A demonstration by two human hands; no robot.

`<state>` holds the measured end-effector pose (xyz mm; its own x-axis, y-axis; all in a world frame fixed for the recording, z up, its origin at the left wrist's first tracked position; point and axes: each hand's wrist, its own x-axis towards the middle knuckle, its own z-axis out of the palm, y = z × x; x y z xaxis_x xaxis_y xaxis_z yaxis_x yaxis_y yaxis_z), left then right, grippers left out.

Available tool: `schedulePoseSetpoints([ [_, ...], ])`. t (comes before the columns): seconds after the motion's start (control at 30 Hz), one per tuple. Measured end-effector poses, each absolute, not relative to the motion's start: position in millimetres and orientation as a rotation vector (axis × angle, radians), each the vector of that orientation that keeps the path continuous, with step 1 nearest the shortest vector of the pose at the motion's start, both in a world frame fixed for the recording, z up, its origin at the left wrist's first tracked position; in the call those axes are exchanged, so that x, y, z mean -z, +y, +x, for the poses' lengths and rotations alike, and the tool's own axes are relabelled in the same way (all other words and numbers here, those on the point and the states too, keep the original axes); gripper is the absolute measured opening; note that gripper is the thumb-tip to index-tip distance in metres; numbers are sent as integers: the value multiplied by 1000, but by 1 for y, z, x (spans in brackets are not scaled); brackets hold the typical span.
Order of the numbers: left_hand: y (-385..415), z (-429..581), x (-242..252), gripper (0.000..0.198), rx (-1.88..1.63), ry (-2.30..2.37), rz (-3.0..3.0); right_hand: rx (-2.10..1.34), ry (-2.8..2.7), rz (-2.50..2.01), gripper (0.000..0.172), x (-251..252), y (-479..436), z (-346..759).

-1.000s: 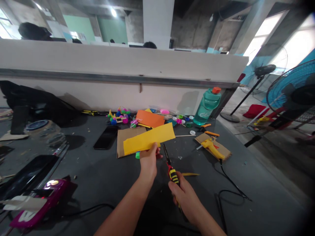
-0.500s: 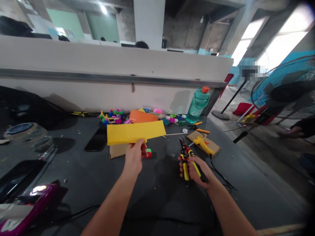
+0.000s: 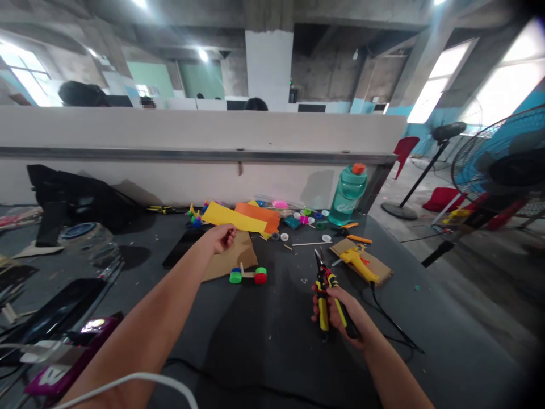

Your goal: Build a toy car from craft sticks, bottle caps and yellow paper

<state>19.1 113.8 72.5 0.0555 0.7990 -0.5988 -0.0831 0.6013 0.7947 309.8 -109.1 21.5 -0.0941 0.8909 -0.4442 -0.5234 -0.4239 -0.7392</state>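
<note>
- The yellow strip (image 3: 233, 218) lay straight ahead of the left hand (image 3: 221, 238), its long axis running nearly across the view and dipping slightly to the right. Its lower edge sat at the left hand's fingertips, and its right end overlapped an orange sheet (image 3: 258, 217).
- The left hand, at the end of an arm stretched far forward, was the nearer hand to the strip. Its fingers were loosely curled, not spread wide, and they met the strip, though I could not tell whether they actually pinched it (the fingertips were small and partly lost against the yellow).
- The strip looked flat, thin and bright, with clean straight edges. Its material could not be settled from this view.
- The right hand (image 3: 336, 309) sat well apart from the strip, nearer the person, and was closed around the handles of a pair of tin snips (image 3: 327, 281). The snips had yellow and black grips and a red section near the pivot.
- The snips stood almost lengthwise in the view, their narrow metal blades pointing away from the person and slightly left.
- Between the hands lay a cardboard piece (image 3: 238, 261) and a small toy axle with green and red bottle-cap wheels (image 3: 247, 276).
- Farther right, a yellow glue gun (image 3: 360, 264) rested on more cardboard, beyond it a green water bottle (image 3: 347, 196).
</note>
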Motion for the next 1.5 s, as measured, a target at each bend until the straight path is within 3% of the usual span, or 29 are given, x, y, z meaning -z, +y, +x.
schedulePoseSetpoints([
  [0.4, 119, 33, -55, 27, -723, 1407, 683, -1751, -525, -1046, 22, -12, -107, 314],
  [0.57, 95, 33, -81, 26, -963, 1506, 885, -1832, -540, -947, 27, -8, -100, 311],
  [0.7, 30, 57, -100, 21, -1226, 1420, 1142, -1907, -582, -876, 36, -10, -97, 309],
  [0.77, -13, 74, -98, 20, -1365, 1205, 1663, -1914, -614, -846, 42, -16, -97, 311],
  [1.0, -91, 131, -28, 26, -656, 299, 2629, -1614, -741, -888, 56, -50, -100, 335],
  [1.1, -92, 151, 0, 43, -494, 348, 2787, -1498, -770, -964, 54, -57, -102, 346],
  [1.33, -87, 138, 14, 48, -362, 281, 2958, -1301, -932, -1368, 45, -59, -106, 351],
  [1.5, -80, 92, 8, 44, -333, 408, 2940, -559, -1696, -2068, 48, -37, -95, 315],
])
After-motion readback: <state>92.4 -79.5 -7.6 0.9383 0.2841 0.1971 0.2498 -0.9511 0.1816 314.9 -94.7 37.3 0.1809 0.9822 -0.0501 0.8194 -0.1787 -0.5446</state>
